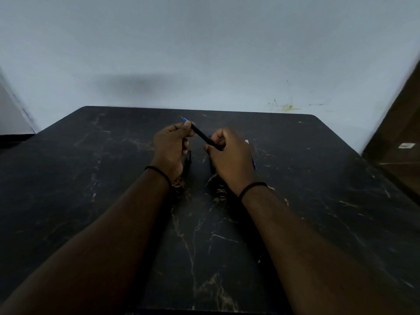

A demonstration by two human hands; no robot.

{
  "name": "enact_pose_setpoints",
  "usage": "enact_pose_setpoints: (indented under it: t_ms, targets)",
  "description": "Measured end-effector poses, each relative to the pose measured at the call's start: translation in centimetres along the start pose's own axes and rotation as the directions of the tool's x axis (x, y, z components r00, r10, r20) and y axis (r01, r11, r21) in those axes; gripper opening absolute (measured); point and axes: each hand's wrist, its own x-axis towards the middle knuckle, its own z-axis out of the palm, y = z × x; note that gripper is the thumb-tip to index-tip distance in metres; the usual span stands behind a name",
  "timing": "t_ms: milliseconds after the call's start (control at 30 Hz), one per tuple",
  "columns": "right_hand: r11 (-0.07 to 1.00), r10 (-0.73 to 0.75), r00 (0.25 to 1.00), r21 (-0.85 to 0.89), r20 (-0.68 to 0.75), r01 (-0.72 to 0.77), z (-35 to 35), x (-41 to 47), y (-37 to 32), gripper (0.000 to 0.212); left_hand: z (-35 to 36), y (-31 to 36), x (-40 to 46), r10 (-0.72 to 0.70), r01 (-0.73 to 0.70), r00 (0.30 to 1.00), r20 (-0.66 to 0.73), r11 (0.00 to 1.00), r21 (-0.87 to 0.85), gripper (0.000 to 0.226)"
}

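Note:
A thin black pen (201, 134) with a blue tip is held above the black marble-patterned table (91, 178), slanting from upper left to lower right. My left hand (170, 148) pinches it near the blue tip. My right hand (229, 153) grips its lower end with curled fingers. A second blue pen (253, 164) shows partly behind my right hand, by its right edge; whether that hand holds it I cannot tell. Small dark objects (188, 158) lie on the table beneath my hands, mostly hidden.
A pale wall (204, 53) stands right behind the table's far edge. A dark wooden door or cabinet (400, 142) is at the right. Black bands circle both wrists.

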Motion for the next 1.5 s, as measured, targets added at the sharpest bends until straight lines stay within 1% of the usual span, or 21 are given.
enact_pose_setpoints:
  t_ms: [200, 333, 567, 700, 833, 1000, 1200, 1267, 1333, 1400, 1433, 1467, 1500]
  targets:
    - [1.0, 0.007, 0.999, -0.007, -0.035, -0.007, 0.2, 0.0, 0.3, 0.012, 0.1, 0.3, -0.3, 0.002, -0.002, 1.0, 0.013, 1.0, -0.012, 0.014]
    - [1.0, -0.015, 0.998, -0.016, -0.055, 0.014, 0.2, -0.1, 0.1, 0.013, 0.3, 0.5, -0.8, -0.013, 0.013, 1.0, 0.001, 1.0, 0.006, 0.023]
    - [1.0, 0.004, 1.0, -0.006, -0.015, -0.004, 0.0, -0.2, -0.2, 0.008, 0.3, 0.5, -1.0, -0.025, 0.025, 1.0, -0.003, 0.999, 0.031, 0.017]
    - [1.0, -0.001, 1.0, -0.024, 0.02, 0.001, -0.1, -0.1, -0.2, 0.013, 0.2, 0.5, -1.0, -0.024, 0.024, 1.0, 0.005, 0.999, 0.031, 0.016]
    - [0.997, -0.026, 1.0, -0.077, 0.013, 0.027, -0.1, 0.1, 0.0, 0.018, 0.1, 0.4, -0.9, -0.015, 0.014, 1.0, 0.022, 0.999, 0.051, 0.019]
    - [0.998, -0.025, 1.0, -0.054, 0.014, 0.026, 0.1, 0.1, 0.2, 0.018, 0.1, 0.3, -0.7, -0.037, 0.036, 0.999, 0.033, 0.999, 0.032, 0.018]
    - [0.99, -0.093, 0.995, -0.106, 0.019, 0.095, 0.0, 0.1, 0.1, 0.02, -0.1, 0.5, -0.5, -0.022, 0.021, 0.999, 0.049, 1.0, 0.012, 0.016]
    - [0.99, -0.089, 0.995, -0.104, 0.038, 0.092, 0.0, 0.2, 0.1, 0.019, -0.2, 0.5, -0.5, -0.014, 0.013, 0.999, 0.051, 1.0, 0.023, 0.017]
    - [0.995, -0.066, 0.997, -0.073, 0.027, 0.068, 0.1, 0.2, 0.1, 0.019, 0.0, 0.6, -0.6, 0.032, -0.034, 0.999, 0.043, 0.998, 0.052, 0.02]
    - [0.999, -0.039, 0.999, -0.033, -0.009, 0.039, 0.2, 0.2, 0.1, 0.019, 0.1, 0.7, -0.6, 0.117, -0.116, 0.993, 0.003, 0.984, 0.135, 0.03]
    - [1.0, -0.024, 0.999, -0.02, -0.025, 0.023, 0.2, 0.2, 0.0, 0.019, 0.0, 0.7, -0.5, 0.167, -0.157, 0.986, -0.023, 0.962, 0.224, 0.037]
    - [1.0, -0.012, 0.999, -0.014, -0.045, 0.011, 0.2, 0.3, 0.1, 0.019, -0.2, 0.6, -0.3, 0.224, -0.197, 0.974, -0.035, 0.912, 0.36, 0.044]
    - [1.0, -0.005, 0.998, -0.012, -0.067, 0.004, 0.1, 0.3, 0.3, 0.02, -0.6, 0.4, 0.1, 0.282, -0.227, 0.959, -0.025, 0.82, 0.526, 0.049]
